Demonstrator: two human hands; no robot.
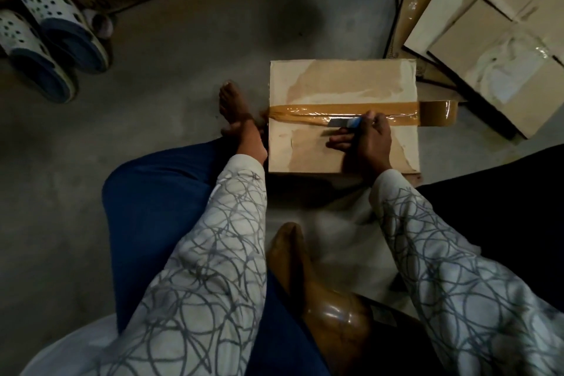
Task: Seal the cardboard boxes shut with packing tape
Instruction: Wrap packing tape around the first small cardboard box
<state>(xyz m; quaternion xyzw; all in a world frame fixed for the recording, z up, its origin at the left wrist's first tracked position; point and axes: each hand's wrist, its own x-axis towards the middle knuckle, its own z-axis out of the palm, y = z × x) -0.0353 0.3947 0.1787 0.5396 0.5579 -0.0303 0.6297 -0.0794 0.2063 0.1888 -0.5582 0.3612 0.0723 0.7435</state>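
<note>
A closed cardboard box [341, 85] lies on the floor in front of me. A strip of brown packing tape [335, 110] runs across its top from left to right, ending in the tape roll [439, 113] at the box's right edge. My left hand [244, 131] holds the bunched end of the tape at the box's left edge. My right hand [369, 140] grips a blue-handled knife [345, 123] with its blade lying against the tape near the middle of the box.
More taped cardboard boxes [488, 40] are stacked at the right. A pair of white and blue clogs [52, 33] lies at the far left on the concrete floor [189, 49]. A brown glossy object [332, 314] sits in my lap.
</note>
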